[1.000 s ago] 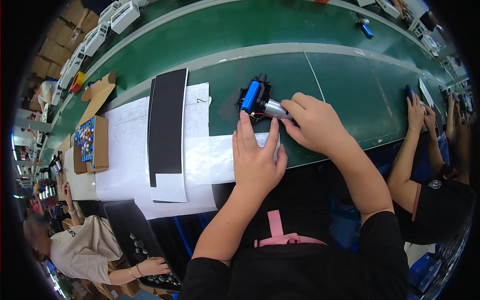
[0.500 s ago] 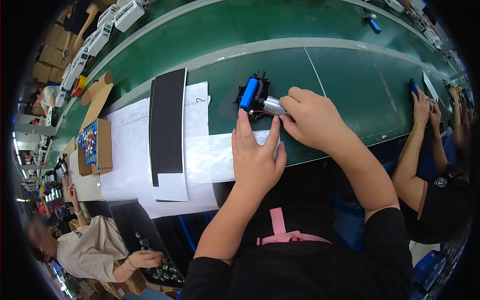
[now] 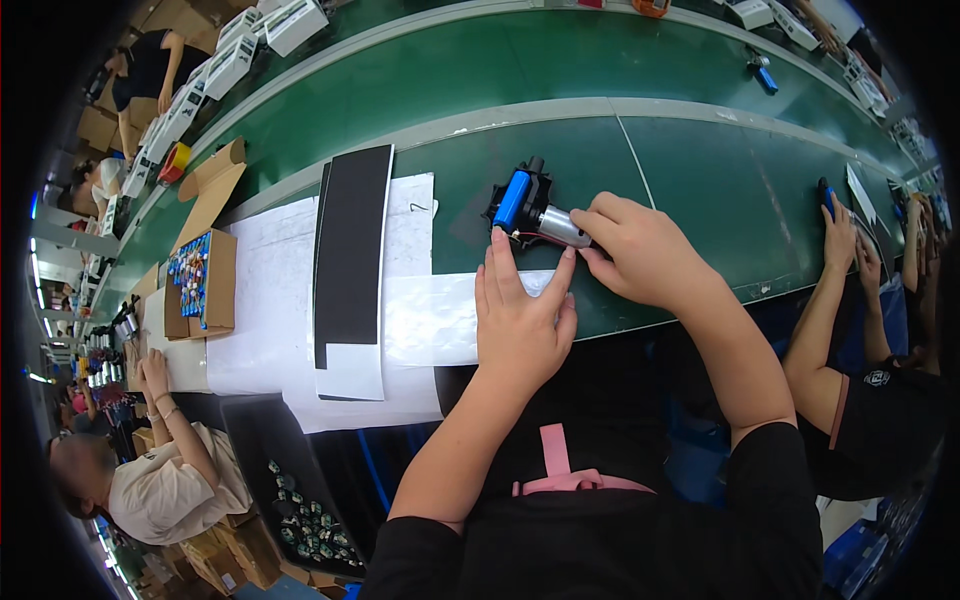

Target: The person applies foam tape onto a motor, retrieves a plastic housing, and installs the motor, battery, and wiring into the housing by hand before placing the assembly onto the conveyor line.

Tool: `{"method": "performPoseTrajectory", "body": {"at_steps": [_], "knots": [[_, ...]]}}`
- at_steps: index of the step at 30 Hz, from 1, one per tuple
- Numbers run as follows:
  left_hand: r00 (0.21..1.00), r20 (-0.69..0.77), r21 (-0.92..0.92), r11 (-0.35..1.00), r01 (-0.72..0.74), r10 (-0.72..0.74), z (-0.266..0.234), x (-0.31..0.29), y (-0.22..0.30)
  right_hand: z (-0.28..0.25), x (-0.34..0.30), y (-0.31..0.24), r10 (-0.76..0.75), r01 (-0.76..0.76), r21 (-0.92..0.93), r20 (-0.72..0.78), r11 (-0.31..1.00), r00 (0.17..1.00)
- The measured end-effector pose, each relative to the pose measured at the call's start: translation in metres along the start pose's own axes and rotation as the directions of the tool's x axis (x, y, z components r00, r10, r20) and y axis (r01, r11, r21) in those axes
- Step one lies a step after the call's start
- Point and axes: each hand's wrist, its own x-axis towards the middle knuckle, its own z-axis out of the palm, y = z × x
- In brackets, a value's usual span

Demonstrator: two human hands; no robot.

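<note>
On the green bench lies a black plastic assembly (image 3: 536, 182) with a blue cylindrical battery (image 3: 513, 202) set in it and a silver motor (image 3: 562, 226) sticking out toward the lower right. A thin red wire runs along the motor's near side. My left hand (image 3: 522, 325) has its fingers spread, the index fingertip at the battery's near end and the thumb by the wire. My right hand (image 3: 640, 252) closes its thumb and fingers around the free end of the motor. Its fingertips partly hide that end.
Left of the assembly, black sheets (image 3: 350, 260) lie on white paper (image 3: 265, 290) beside a clear plastic bag (image 3: 430, 320). Farther left stands a cardboard box (image 3: 222, 285) of blue batteries. A black bin (image 3: 270, 420) holds small parts. Co-workers sit on both sides; another blue-and-black assembly (image 3: 763, 75) lies far right.
The view has shifted slightly, while my hands keep nearly the same pose on the assembly. The left co-worker's hand has left the black bin and is now up at the bench.
</note>
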Motion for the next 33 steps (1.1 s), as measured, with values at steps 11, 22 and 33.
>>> {"method": "performPoseTrajectory", "body": {"at_steps": [11, 22, 33], "knots": [[0.999, 0.031, 0.020, 0.999, 0.028, -0.029, -0.002, -0.002, 0.000, 0.001, -0.021, 0.013, 0.120, -0.104, 0.302, -0.035, 0.948, 0.992], [0.995, 0.098, 0.024, 1.000, 0.004, -0.006, -0.007, 0.003, 0.005, 0.016, -0.027, 0.032, 0.082, -0.050, 0.545, -0.035, 0.837, 0.996], [0.985, 0.169, 0.041, 0.999, 0.007, -0.014, -0.011, 0.005, 0.007, 0.024, -0.027, 0.035, -0.082, 0.134, 0.306, -0.179, 0.943, 0.981]]}}
